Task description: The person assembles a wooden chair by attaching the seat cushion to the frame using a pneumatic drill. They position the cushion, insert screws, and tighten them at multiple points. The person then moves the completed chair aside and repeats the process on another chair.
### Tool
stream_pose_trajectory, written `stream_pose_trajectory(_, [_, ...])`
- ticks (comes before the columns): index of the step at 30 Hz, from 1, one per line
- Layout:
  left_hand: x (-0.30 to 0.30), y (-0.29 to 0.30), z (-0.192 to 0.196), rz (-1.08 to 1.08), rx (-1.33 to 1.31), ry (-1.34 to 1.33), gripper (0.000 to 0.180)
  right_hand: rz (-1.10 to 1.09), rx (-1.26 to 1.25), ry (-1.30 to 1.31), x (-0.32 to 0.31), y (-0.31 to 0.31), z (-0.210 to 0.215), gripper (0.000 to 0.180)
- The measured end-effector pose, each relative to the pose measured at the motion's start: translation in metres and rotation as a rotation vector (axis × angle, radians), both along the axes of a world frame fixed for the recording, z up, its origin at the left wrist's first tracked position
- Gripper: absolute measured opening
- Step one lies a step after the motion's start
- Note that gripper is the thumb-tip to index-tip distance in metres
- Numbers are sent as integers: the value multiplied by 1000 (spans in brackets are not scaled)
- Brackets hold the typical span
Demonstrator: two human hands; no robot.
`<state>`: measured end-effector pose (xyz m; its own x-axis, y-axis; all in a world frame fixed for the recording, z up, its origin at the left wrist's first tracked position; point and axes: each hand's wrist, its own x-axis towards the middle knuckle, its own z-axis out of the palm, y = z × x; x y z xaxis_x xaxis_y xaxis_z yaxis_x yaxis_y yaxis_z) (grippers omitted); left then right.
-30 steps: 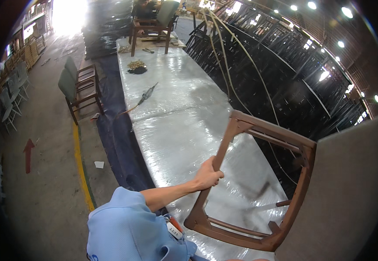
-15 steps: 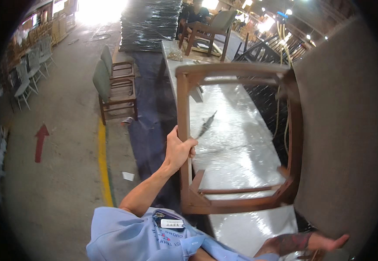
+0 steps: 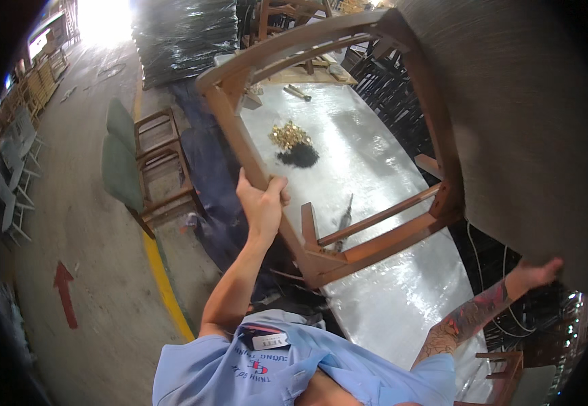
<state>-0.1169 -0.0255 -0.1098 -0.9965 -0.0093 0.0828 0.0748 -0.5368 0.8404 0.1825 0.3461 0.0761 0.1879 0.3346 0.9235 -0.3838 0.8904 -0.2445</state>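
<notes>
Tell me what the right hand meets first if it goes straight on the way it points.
Most likely the chair backrest, right by the right hand; depth is unclear, so they may be touching.

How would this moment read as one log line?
left hand: grips chair frame; right hand: near chair back; table: gold pieces, black pieces, tool

Overexposed opening, glare on tabletop, dark edges

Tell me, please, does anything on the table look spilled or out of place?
Perhaps the gold-coloured pieces and the black heap beside them, seen through the chair frame: both lie loose on the table, with no container around them, so they may look spilled.
</notes>
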Motion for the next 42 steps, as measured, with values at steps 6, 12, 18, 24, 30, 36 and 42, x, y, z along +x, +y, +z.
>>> stream_pose_trajectory(6, [-200,88,-52,1,-119,-142,38,231,-403,-420,-259,92,-28,49])
stream_pose_trajectory(12, [-352,167,-75,-298,-160,-157,64,17,-630,-576,-458,199,-41,45])
stream_pose_trajectory(18, [-447,198,-66,-410,-225,-260,56,-96,-836,-465,-533,224,-123,60])
stream_pose_trajectory(24, [-453,200,-90,-638,-81,-237,63,-397,-732,-583,-585,199,-120,64])
stream_pose_trajectory(30, [-454,189,-180,-1098,-73,301,29,-583,-899,-366,-620,187,-118,74])
stream_pose_trajectory(36, [-567,264,-337,-529,-1156,329,25,-882,-716,-195,-607,211,-134,74])
stream_pose_trajectory(42, [-632,321,-374,-557,-1312,332,47,-958,-795,-133,-589,226,-147,74])
